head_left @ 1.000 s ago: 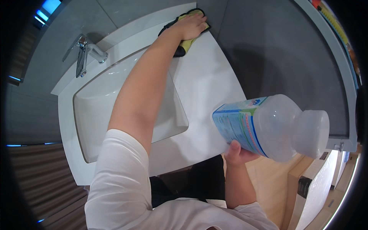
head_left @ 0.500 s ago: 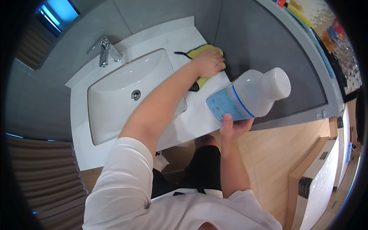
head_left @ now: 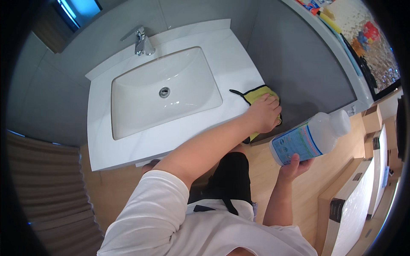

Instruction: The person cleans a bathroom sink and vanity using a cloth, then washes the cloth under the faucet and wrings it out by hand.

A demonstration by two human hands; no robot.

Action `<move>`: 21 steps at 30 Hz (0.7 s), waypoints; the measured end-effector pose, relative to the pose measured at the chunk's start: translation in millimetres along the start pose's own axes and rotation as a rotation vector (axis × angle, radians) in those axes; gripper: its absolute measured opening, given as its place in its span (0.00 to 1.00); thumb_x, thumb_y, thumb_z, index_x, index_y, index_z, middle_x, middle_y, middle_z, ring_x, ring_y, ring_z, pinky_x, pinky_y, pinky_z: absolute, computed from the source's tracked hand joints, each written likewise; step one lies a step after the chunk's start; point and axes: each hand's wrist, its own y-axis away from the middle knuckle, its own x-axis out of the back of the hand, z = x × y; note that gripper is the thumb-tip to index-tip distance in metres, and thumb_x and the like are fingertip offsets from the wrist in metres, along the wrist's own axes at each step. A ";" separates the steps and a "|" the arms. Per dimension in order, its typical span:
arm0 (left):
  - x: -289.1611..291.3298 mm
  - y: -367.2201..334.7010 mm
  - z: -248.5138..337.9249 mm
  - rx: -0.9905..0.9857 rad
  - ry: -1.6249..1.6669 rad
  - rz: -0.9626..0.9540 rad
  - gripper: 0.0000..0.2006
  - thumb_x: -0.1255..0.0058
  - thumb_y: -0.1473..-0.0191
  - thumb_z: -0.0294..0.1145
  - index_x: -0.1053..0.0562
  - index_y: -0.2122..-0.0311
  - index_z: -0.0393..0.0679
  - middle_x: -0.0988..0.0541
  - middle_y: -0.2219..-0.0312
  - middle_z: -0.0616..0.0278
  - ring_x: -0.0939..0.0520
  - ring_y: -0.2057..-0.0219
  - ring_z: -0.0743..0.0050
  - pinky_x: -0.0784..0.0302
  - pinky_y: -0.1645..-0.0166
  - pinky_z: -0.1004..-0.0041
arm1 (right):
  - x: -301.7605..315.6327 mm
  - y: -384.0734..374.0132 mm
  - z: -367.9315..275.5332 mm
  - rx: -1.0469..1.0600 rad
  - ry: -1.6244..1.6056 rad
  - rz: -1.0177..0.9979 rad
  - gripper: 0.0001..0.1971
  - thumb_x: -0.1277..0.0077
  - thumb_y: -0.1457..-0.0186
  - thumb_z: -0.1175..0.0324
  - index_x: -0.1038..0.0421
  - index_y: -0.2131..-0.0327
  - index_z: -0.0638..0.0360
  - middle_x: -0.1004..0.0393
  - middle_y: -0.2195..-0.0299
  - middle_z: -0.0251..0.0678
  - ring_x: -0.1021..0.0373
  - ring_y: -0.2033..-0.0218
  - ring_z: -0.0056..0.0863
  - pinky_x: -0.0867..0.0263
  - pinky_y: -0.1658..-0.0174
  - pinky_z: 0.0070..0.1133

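Note:
My left hand [head_left: 265,114] presses a yellow-green cloth with black edging [head_left: 255,92] onto the right front corner of the white countertop [head_left: 240,68]. Its fingers are bent over the cloth, and part of the fabric hangs past the counter's edge. To the right, my right hand [head_left: 294,168] grips a large translucent plastic bottle [head_left: 326,134] with a white cap and a blue label. The bottle is tilted, its cap pointing up and right, away from the counter. My right thumb lies across the label; the other fingers are mostly hidden behind the bottle.
A white basin [head_left: 141,115] is set into the counter, with a chrome faucet [head_left: 143,42] behind it. A grey partition [head_left: 294,64] rises along the counter's right side. Flat cartons [head_left: 337,205] lean at the lower right, and a pleated brown curtain [head_left: 47,179] hangs at the left.
My left hand has drawn the cloth along the counter's right side to its front corner. The bottle in my right hand has moved right and nearer to me. The view has shifted too.

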 end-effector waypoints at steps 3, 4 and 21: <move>-9.7 2.6 -0.1 0.025 -0.011 0.122 0.28 0.58 0.38 0.46 0.32 0.39 0.38 0.32 0.38 0.54 0.40 0.32 0.56 0.51 0.29 0.57 | -2.5 8.9 6.7 -0.031 -0.030 -0.005 0.46 0.35 0.50 0.44 0.42 0.41 0.72 0.32 0.47 0.46 0.33 0.47 0.35 0.35 0.44 0.32; -8.4 1.1 -2.4 0.033 -0.009 0.121 0.28 0.58 0.38 0.46 0.32 0.39 0.38 0.32 0.38 0.54 0.40 0.32 0.56 0.51 0.29 0.57 | -4.7 10.8 8.9 -0.034 -0.059 -0.009 0.46 0.36 0.50 0.45 0.43 0.41 0.72 0.33 0.47 0.46 0.33 0.47 0.35 0.35 0.44 0.32; 52.8 -59.4 -343.6 0.454 -0.312 -0.090 0.32 0.65 0.35 0.50 0.44 0.30 0.48 0.46 0.29 0.60 0.49 0.28 0.60 0.53 0.28 0.54 | 19.0 13.2 59.2 -0.136 -0.108 -0.024 0.48 0.37 0.49 0.44 0.47 0.39 0.71 0.36 0.43 0.49 0.33 0.45 0.40 0.33 0.45 0.36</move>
